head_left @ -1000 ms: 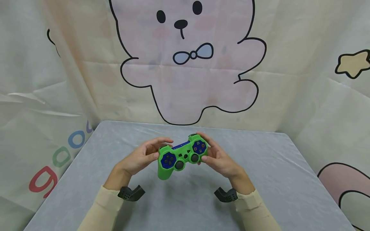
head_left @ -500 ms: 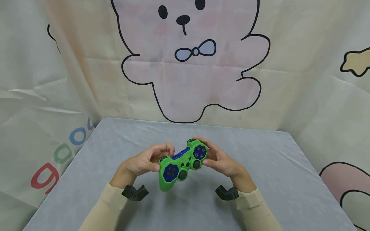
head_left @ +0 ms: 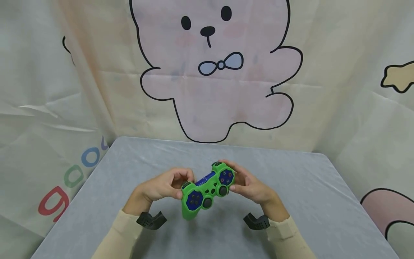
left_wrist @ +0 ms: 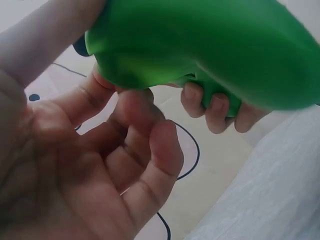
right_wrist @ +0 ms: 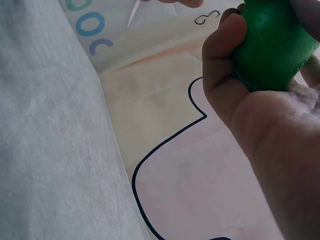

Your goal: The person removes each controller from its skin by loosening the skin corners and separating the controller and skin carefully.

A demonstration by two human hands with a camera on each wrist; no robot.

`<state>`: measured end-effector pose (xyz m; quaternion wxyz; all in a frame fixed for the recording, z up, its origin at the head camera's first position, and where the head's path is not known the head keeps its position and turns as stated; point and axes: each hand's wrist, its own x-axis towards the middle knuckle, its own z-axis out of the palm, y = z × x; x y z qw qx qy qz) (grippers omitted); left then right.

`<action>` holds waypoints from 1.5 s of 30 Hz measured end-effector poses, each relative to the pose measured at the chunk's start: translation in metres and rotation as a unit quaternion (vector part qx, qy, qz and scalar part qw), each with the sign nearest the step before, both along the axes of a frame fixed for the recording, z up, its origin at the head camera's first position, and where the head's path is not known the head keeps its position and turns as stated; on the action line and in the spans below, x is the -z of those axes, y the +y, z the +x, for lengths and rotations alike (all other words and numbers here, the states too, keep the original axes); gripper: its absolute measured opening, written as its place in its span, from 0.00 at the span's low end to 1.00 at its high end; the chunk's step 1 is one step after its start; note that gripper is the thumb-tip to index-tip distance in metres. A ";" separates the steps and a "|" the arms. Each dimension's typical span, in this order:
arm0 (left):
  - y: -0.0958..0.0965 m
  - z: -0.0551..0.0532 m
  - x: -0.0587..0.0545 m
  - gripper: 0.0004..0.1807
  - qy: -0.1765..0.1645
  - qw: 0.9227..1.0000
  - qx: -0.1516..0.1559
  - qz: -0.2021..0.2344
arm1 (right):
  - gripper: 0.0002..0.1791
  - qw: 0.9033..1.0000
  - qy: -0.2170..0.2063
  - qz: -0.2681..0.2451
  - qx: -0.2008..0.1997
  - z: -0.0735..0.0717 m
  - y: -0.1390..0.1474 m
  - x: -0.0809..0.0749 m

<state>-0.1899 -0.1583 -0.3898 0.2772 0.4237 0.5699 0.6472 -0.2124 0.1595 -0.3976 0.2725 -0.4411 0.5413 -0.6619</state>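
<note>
A green game controller (head_left: 207, 187) with blue button panels and dark thumbsticks is held above the table, its right end tilted up. My left hand (head_left: 163, 187) pinches its left end, thumb at the front edge and fingers curled behind. In the left wrist view, the left hand's fingertips (left_wrist: 135, 107) touch the smooth underside of the controller (left_wrist: 200, 40). My right hand (head_left: 253, 189) grips the right handle, thumb beside the right stick. The right wrist view has the right hand (right_wrist: 270, 115) wrapped round the textured green handle (right_wrist: 270, 45).
A table with a pale grey-blue cloth (head_left: 155, 154) lies below the hands. Cream fabric walls printed with a bear (head_left: 213, 100), letters and a star (head_left: 399, 77) stand behind and at both sides. Black straps or mounts (head_left: 152, 220) sit at the wrists.
The controller and both hands have come lower in the head view, with the controller tilting more. The left fingers have curled in closer behind its left end.
</note>
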 end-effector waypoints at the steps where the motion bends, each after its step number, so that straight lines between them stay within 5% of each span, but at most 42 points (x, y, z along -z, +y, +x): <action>1: 0.001 0.001 0.000 0.22 0.003 1.000 0.007 0.002 | 0.38 1.000 -0.004 0.001 -0.004 0.000 0.000 0.000; 10: 0.011 0.007 -0.008 0.28 -0.007 0.998 0.062 0.018 | 0.38 1.000 0.006 0.013 -0.024 -0.003 0.006 -0.006; 19: 0.019 0.012 -0.011 0.28 -0.031 0.997 0.054 0.037 | 0.37 0.999 0.010 -0.001 -0.035 -0.007 0.009 -0.006; 26: 0.022 0.014 -0.008 0.29 -0.013 0.999 0.025 0.044 | 0.37 0.999 0.019 -0.003 -0.029 -0.008 0.014 -0.002; 35: 0.022 0.012 -0.010 0.24 0.046 0.993 -0.074 0.077 | 0.37 1.000 0.024 -0.016 -0.003 -0.014 0.021 -0.001; 45: 0.008 0.009 -0.014 0.12 0.069 0.992 -0.108 0.008 | 0.37 0.999 0.044 0.004 0.013 -0.013 0.025 -0.005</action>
